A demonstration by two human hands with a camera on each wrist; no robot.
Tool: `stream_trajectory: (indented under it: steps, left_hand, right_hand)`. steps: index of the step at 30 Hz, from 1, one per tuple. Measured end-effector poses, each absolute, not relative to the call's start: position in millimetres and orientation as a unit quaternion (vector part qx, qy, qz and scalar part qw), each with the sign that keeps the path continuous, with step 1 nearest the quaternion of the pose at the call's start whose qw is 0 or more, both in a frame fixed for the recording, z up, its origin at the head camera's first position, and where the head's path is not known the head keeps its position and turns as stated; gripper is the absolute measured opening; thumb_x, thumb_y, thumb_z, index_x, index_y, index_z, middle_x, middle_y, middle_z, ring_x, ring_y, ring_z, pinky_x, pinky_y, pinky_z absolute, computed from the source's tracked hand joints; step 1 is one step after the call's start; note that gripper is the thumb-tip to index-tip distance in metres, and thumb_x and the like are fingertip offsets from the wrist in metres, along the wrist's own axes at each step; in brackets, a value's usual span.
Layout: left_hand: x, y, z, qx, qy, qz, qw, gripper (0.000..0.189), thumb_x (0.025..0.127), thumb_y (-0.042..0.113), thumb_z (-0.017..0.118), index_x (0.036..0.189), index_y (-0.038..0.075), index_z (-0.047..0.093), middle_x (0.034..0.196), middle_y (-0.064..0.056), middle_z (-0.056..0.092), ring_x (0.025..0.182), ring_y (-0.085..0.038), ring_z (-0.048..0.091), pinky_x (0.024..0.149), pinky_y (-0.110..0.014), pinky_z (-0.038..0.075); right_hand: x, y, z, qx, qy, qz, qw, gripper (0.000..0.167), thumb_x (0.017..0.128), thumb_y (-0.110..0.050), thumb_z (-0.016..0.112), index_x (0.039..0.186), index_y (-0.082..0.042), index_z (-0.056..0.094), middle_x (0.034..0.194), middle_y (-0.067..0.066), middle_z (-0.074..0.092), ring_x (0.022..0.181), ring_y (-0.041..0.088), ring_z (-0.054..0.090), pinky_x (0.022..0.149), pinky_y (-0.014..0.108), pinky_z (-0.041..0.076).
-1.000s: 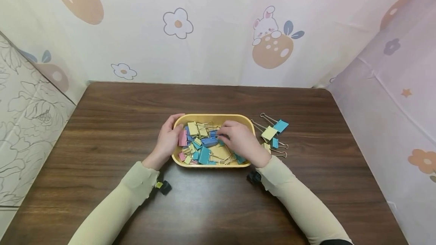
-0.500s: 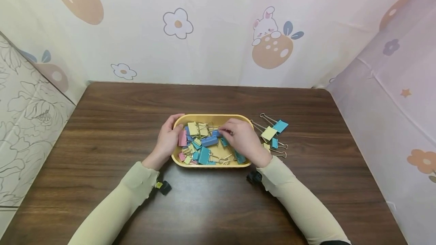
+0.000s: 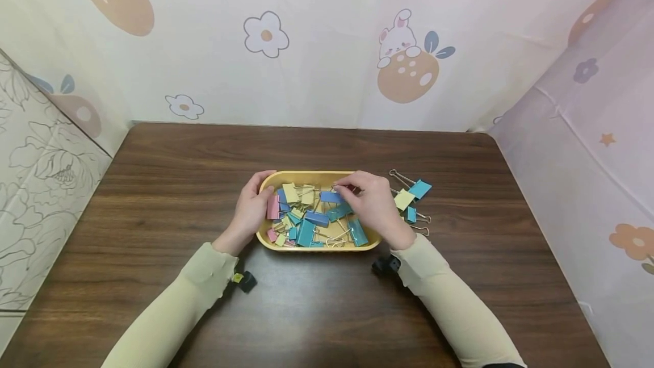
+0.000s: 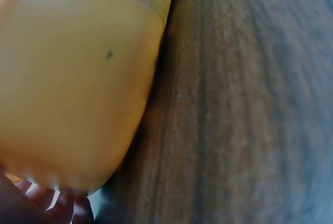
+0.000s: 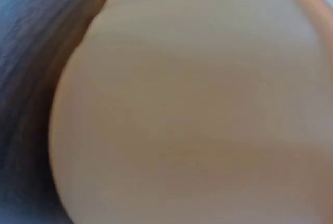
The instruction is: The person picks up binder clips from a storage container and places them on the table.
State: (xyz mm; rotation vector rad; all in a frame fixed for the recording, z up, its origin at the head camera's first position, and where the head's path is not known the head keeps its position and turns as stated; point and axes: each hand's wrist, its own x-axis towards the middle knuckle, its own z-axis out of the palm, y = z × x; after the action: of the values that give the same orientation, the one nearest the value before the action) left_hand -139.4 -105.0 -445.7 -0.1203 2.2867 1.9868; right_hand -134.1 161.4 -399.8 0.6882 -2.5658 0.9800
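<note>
A yellow oblong plastic box point(image 3: 327, 249) stands on the table, holding binder clips of several colours. My left hand point(image 3: 249, 207) grips its left end, thumb over the rim; in the left wrist view the fingers point(image 4: 63, 207) lie against the outer wall. Above the box's right half, my right hand point(image 3: 375, 203) pinches the wire handle of a blue binder clip point(image 3: 330, 197) between thumb and forefinger. Just below that clip lies a teal binder clip point(image 3: 339, 211), and another blue binder clip point(image 3: 317, 219) is at mid-box. Box wall point(image 5: 187, 104) fills most of the right wrist view.
Right of the box lie a teal binder clip point(image 3: 420, 189), a yellow binder clip point(image 3: 404, 199) and a smaller teal one point(image 3: 411, 214), partly behind my right hand. The dark wooden table point(image 3: 317, 311) meets a patterned cloth backdrop point(image 3: 327, 84) at its far edge.
My right hand has risen slightly and shifted right, drawing the blue binder clip with it. The teal clip beneath is more exposed. My left hand stays on the box.
</note>
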Motion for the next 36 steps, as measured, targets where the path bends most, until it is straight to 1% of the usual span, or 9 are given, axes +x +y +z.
stream_trajectory:
  steps: [7, 13, 17, 21, 24, 30, 36]
  left_hand:
    - [-139, -105, -446, -0.035, 0.75, 0.658, 0.052, 0.034, 0.102, 0.009, 0.047, 0.135, 0.014, 0.054, 0.13, -0.006, 0.058, 0.119, -0.024, 0.052, 0.107, -0.043, 0.036]
    - [-138, -104, -447, -0.034, 0.75, 0.658, 0.059, 0.034, 0.103, 0.009, 0.046, 0.136, 0.015, 0.053, 0.131, -0.006, 0.057, 0.12, -0.023, 0.051, 0.108, -0.043, 0.036]
    - [-138, -105, -446, -0.033, 0.748, 0.66, 0.055, 0.034, 0.103, 0.008, 0.045, 0.135, 0.013, 0.053, 0.131, -0.007, 0.057, 0.12, -0.023, 0.052, 0.107, -0.043, 0.037]
    - [-138, -105, -445, -0.029, 0.748, 0.662, 0.048, 0.034, 0.103, 0.007, 0.045, 0.135, 0.012, 0.053, 0.131, -0.009, 0.057, 0.12, -0.024, 0.052, 0.107, -0.043, 0.036]
    - [-139, -105, -445, -0.031, 0.749, 0.66, 0.052, 0.034, 0.103, 0.008, 0.045, 0.135, 0.013, 0.053, 0.131, -0.008, 0.057, 0.12, -0.024, 0.051, 0.107, -0.043, 0.036]
    - [-139, -106, -446, -0.034, 0.75, 0.658, 0.058, 0.034, 0.104, 0.009, 0.044, 0.136, 0.014, 0.053, 0.132, -0.007, 0.056, 0.121, -0.023, 0.051, 0.108, -0.043, 0.036]
    - [-139, -107, -445, -0.038, 0.749, 0.658, 0.065, 0.034, 0.104, 0.009, 0.044, 0.136, 0.014, 0.052, 0.132, -0.007, 0.056, 0.121, -0.023, 0.051, 0.108, -0.044, 0.036]
  right_hand:
    - [-129, 174, -386, 0.214, -0.881, 0.39, 0.159, 0.009, 0.089, -0.015, 0.077, 0.096, -0.011, 0.079, 0.089, -0.003, 0.073, 0.071, 0.008, 0.062, 0.062, 0.026, 0.051]
    - [-121, 200, -381, 0.173, -0.877, 0.41, 0.179, 0.009, 0.086, -0.015, 0.079, 0.095, -0.013, 0.079, 0.087, -0.006, 0.072, 0.069, 0.009, 0.059, 0.059, 0.02, 0.046]
    - [-117, 225, -382, 0.15, -0.873, 0.415, 0.209, 0.01, 0.085, -0.011, 0.08, 0.095, -0.011, 0.079, 0.087, -0.002, 0.073, 0.071, 0.009, 0.06, 0.062, 0.016, 0.045]
    - [-113, 252, -385, 0.126, -0.872, 0.406, 0.243, 0.009, 0.085, -0.007, 0.079, 0.093, -0.008, 0.079, 0.085, 0.003, 0.074, 0.069, 0.006, 0.058, 0.061, 0.014, 0.043]
    - [-110, 273, -387, 0.104, -0.88, 0.387, 0.257, 0.007, 0.086, -0.007, 0.078, 0.092, -0.006, 0.079, 0.084, 0.003, 0.073, 0.067, 0.003, 0.057, 0.06, 0.013, 0.042]
    - [-106, 307, -395, 0.074, -0.904, 0.335, 0.256, 0.008, 0.086, -0.008, 0.078, 0.093, -0.004, 0.078, 0.084, 0.006, 0.072, 0.068, -0.001, 0.054, 0.062, 0.01, 0.04]
    - [-102, 334, -408, 0.06, -0.925, 0.297, 0.23, 0.011, 0.086, -0.01, 0.079, 0.096, -0.006, 0.078, 0.087, 0.008, 0.072, 0.069, -0.005, 0.052, 0.063, 0.008, 0.039]
